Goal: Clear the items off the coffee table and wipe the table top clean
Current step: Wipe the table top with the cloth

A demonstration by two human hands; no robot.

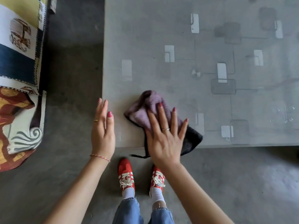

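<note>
Right hand (163, 139) flat, fingers (161, 113) spread wide and pressing a purple cloth (142, 113) onto the grey tabletop (161, 70) near its 7 o'clock corner, cloth's dark end overhanging the near edge; left hand (102, 131) at 9 o'clock of the cloth, held edge-on, fingers straight, holding nothing.

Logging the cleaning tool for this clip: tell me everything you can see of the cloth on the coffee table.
The cloth is a soft, fuzzy-looking rag, mauve-purple over most of it and dark, nearly black, at its right end and edges. It lies crumpled and bunched on the coffee table near the front left corner, its dark end reaching the front edge, with a thin dark strand hanging over it. The right hand presses flat on it with spread fingers. The left hand does not touch it.
</note>
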